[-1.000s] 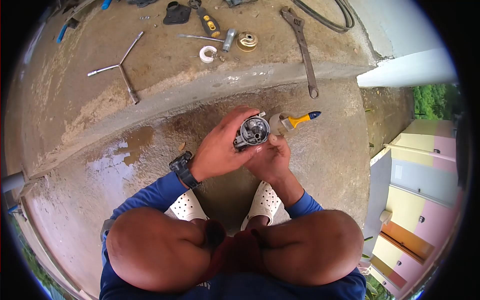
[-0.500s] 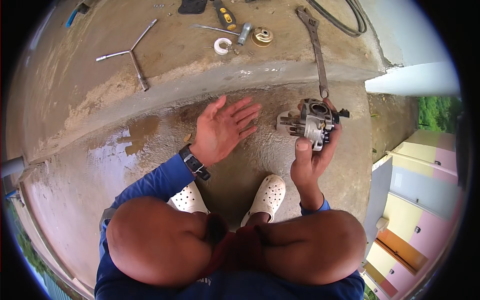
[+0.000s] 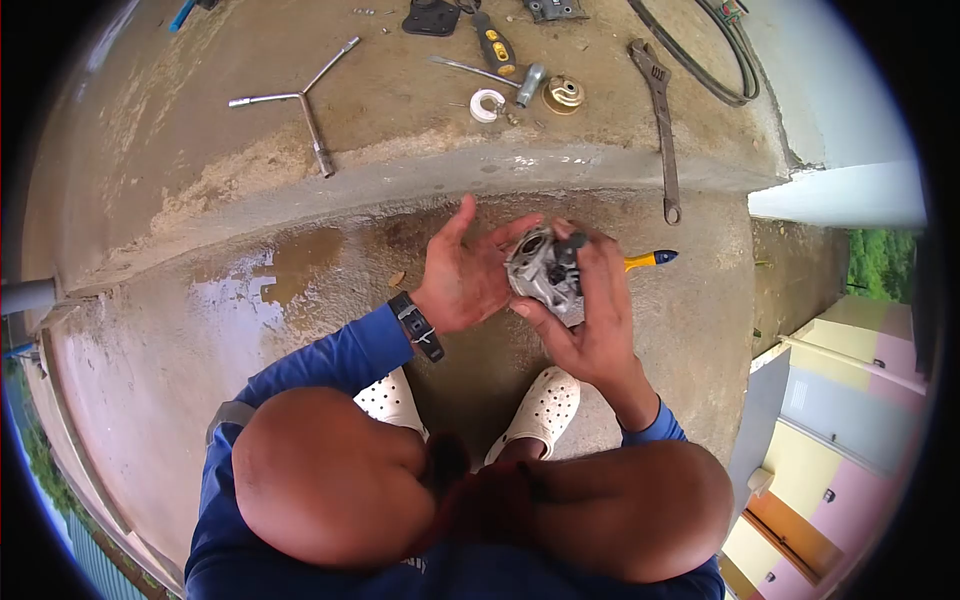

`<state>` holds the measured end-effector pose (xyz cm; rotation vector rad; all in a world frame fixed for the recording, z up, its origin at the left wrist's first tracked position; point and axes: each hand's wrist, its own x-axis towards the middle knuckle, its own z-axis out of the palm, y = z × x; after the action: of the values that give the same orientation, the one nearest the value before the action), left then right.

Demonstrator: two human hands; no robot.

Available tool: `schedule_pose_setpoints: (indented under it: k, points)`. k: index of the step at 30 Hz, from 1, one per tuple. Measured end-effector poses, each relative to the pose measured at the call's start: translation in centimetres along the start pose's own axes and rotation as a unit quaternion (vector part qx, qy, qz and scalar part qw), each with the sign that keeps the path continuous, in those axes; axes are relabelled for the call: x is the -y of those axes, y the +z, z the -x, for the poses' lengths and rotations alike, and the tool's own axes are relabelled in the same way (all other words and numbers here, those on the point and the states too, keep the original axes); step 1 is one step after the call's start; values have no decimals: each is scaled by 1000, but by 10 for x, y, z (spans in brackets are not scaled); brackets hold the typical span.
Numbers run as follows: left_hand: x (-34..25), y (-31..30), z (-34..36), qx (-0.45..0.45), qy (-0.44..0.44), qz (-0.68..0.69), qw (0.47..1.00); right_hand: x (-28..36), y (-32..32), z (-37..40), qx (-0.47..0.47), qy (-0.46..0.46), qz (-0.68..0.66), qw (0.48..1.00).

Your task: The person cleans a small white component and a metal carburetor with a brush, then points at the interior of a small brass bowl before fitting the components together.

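A silver-grey metal carburetor (image 3: 543, 272) is gripped in my right hand (image 3: 600, 320), thumb in front and fingers over its top and far side. It is tilted, with a round bore facing up and to the left. My left hand (image 3: 460, 275) is open, palm up and thumb spread, right at the carburetor's left side; its fingertips pass partly behind the metal body. Just right of my right hand, a yellow handle with a dark blue end (image 3: 650, 260) sticks out, the rest of it hidden by the hand.
On the raised concrete step (image 3: 420, 150) lie a Y-shaped socket wrench (image 3: 305, 97), a yellow-black screwdriver (image 3: 495, 48), a white ring (image 3: 487, 105), a brass-coloured round part (image 3: 564, 95), an adjustable wrench (image 3: 660, 120) overhanging the edge, and a black hose (image 3: 720, 85). White clogs (image 3: 545, 405) are below.
My right hand has brought the carburetor left to my open left hand and turned it. The yellow handle now shows on the right. The whole view has shifted slightly.
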<state>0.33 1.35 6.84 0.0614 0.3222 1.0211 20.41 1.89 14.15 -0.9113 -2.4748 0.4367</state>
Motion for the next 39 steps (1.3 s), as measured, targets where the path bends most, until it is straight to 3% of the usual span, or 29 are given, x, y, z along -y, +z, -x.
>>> schedule_pose_setpoints:
  k: [1,5,7,8,9,10,11,13,14,17,18,19,21,22,23,25,26,29,30,31,32,33,34,35,36,38,39]
  points:
    - [4,-5,2,-22,-28,59,998,-1,6,4,10,1,-8,1000]
    - [-8,6,-3,0,-4,58,998,-3,22,13,-217,-76,-106,967]
    - [-6,11,-4,16,0,30,999,6,29,3,18,36,1,999]
    - [-1,2,-2,3,-21,56,998,7,22,8,22,35,-2,999]
    - [1,-6,-3,-11,-35,82,996,19,-4,-7,-96,82,-206,970]
    - [2,-13,-4,-6,-7,53,999,31,-19,-3,-209,153,-395,881]
    - [12,-15,2,-15,-24,65,997,31,-13,11,-208,175,-392,879]
    - [-6,-6,-7,0,6,63,998,9,3,-3,-306,-71,-206,927]
    - [-9,0,-9,7,12,56,998,15,5,-5,-20,-3,10,1000]
    - [3,-3,-3,-23,-26,50,998,-4,0,-4,-58,-9,-64,996]
    - [3,-16,-8,-16,-38,65,997,4,-3,3,-192,71,-240,949]
    - [16,-19,2,-32,-60,85,994,5,6,31,-182,102,-240,948]
    - [-6,-8,-7,-16,-1,34,999,-30,35,41,-366,-12,-272,890]
    - [-9,2,-7,-1,-17,55,998,6,17,4,-156,-30,-95,983]
    - [-9,7,-7,5,-12,46,999,6,10,-4,-164,-39,-93,981]
    - [0,4,-2,-41,-33,35,998,5,2,-7,-42,35,-82,995]
    - [3,-14,-8,-1,-31,55,998,9,-13,-4,-141,79,-185,969]
    - [-7,-12,-7,4,-9,52,999,-38,23,76,-182,98,-174,963]
    - [-9,-4,-9,0,-4,66,998,1,24,5,-271,-38,-318,908]
    - [-11,2,-9,7,3,55,998,0,20,-2,-277,-52,-317,906]
    - [-9,2,-5,-26,-7,35,999,0,19,0,-145,-10,-174,974]
    - [-1,0,-1,-65,-20,25,997,0,17,5,1,42,-26,999]
    - [0,3,-1,-87,-14,44,995,6,-12,-12,-82,25,-104,991]
    - [7,-4,5,-102,-28,60,993,33,-11,-9,-269,131,-349,888]
    - [9,-9,7,-69,-27,66,995,35,-7,7,-264,158,-343,887]
    - [-8,-4,-7,0,4,45,999,7,15,-2,-376,-70,-216,898]
    - [-7,-2,-7,8,10,36,999,3,20,-1,-382,-82,-215,895]
